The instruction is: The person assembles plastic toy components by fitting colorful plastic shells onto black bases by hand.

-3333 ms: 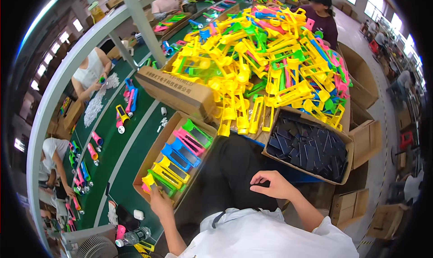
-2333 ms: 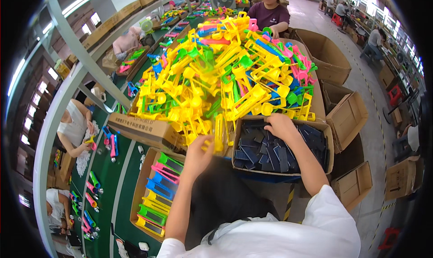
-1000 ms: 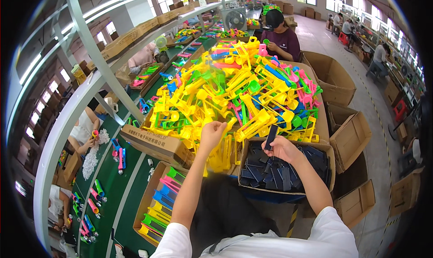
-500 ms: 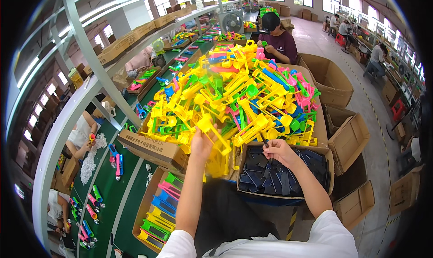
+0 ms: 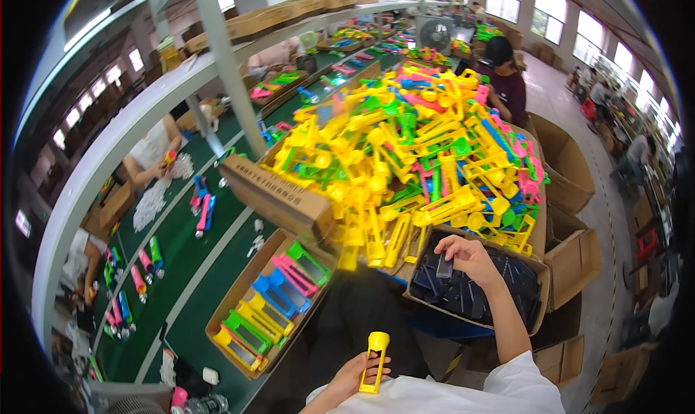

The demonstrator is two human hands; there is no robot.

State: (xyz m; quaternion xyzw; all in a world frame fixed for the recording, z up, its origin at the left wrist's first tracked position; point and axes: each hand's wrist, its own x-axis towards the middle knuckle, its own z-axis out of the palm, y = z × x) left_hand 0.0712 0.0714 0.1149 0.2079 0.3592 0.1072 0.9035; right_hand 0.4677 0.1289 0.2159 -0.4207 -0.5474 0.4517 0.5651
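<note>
Here we see the left hand (image 5: 355, 374), fingers closed round a yellow toy frame (image 5: 373, 360), low near the body; right hand (image 5: 467, 258) pinches a dark plate (image 5: 444, 268) over the carton w/ dark plates (image 5: 536, 265).

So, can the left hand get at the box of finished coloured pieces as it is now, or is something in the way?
Probably yes. The left hand holds a yellow piece near the body, and the open box of coloured pieces lies just to its left with nothing visible between. The hand is occupied, though.

Left hand (image 5: 356, 374) curled near the torso; right hand (image 5: 469, 258) outstretched, fingers seemingly pinched.
</note>
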